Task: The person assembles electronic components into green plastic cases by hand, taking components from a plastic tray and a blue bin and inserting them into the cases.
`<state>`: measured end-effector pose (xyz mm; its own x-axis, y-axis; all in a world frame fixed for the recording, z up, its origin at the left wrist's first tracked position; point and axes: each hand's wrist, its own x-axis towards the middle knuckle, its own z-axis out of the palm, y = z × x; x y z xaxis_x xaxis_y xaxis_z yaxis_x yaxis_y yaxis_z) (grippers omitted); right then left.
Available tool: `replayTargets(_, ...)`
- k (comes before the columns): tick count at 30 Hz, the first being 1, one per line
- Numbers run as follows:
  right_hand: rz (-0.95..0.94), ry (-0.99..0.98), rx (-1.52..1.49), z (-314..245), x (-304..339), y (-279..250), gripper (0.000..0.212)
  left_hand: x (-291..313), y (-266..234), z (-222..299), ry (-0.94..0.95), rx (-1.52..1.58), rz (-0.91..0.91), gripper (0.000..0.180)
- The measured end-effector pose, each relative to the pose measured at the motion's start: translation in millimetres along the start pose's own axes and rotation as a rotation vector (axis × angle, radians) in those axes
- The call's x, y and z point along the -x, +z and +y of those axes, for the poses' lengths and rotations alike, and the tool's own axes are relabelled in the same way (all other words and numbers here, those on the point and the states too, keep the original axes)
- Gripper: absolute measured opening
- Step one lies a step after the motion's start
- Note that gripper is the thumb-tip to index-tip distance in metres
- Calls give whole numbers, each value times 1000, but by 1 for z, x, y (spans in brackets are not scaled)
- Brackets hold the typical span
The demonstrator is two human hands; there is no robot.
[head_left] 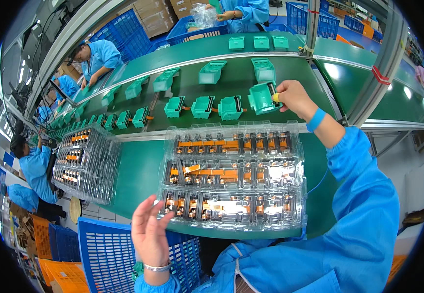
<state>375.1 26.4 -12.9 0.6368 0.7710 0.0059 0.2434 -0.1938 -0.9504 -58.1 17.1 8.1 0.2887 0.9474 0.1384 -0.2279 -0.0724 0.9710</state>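
A green plastic housing point(260, 100) occupies the near side of the dark green belt point(294, 68), pinched at its right edge by the thumb and fingers of the right hand point(294, 99). It lies to the left of this grip, which is closed on it; whether the belt bears any of its weight cannot be told. The left hand point(152, 232), well apart and nearer the body, holds nothing: its fingers are spread beside the near left corner of a clear compartmented tray point(231, 226). The housing appears boxy and slightly tilted, nearly as broad as long, so no long axis is certain; a dark strip runs down its right side, and a small yellow patch, of unclear nature, shows at the fingertips. A second green housing point(263, 71) sits just beyond. To the left stands a row of similar housings with orange ribbon tails point(230, 107). The tray, on the green worktop point(136, 176), carries orange flat cables point(226, 144) and dark parts; left of it rises a stack of clear trays point(107, 163). A blue basket point(92, 227) stands below the worktop's near edge.
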Motion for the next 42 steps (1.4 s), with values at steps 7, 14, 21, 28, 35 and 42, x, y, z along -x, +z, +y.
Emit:
replayTargets(7,5,289,37,50,-65,33,10,15,-78,11,47,-3,375,27)
replayTargets(14,-36,337,123,60,-86,33,19,58,-177,1,19,-23,743,31)
replayTargets(21,50,-404,458,-7,-20,58,30,82,-254,-27,-98,-62,907,34)
replayTargets(28,-921,-620,489,-97,117,166,31,90,-299,-85,-359,-224,917,32)
replayTargets(35,-676,-757,666,-82,121,226,25,147,-390,-104,-551,-480,986,29)
replayTargets(42,-674,-328,74,-46,108,216,18,191,-488,-167,-610,-1200,768,36)
